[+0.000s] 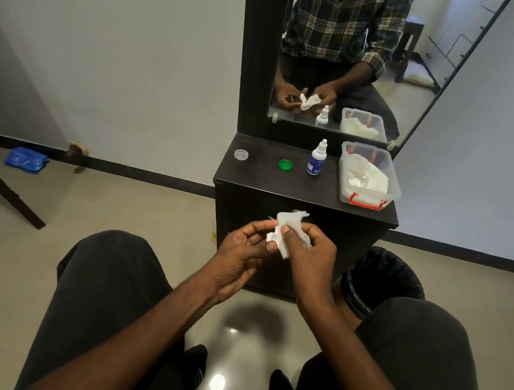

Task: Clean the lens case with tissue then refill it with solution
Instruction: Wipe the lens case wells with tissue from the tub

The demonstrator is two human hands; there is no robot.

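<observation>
In front of the dark cabinet, both of my hands hold a crumpled white tissue (290,228). My left hand (241,255) pinches something small and white at the tissue's lower left, likely the lens case (272,236), mostly hidden by tissue and fingers. My right hand (309,254) presses the tissue with its thumb from the right. On the cabinet top (260,179) lie a clear cap (241,154) and a green cap (285,164). The white solution bottle (316,159) stands upright beside them.
A clear plastic box (369,176) with red clips holds white tissues at the cabinet's right. A mirror (352,57) rises behind. A black bin (381,281) stands on the floor at my right knee. A blue cloth (26,159) lies far left under a table.
</observation>
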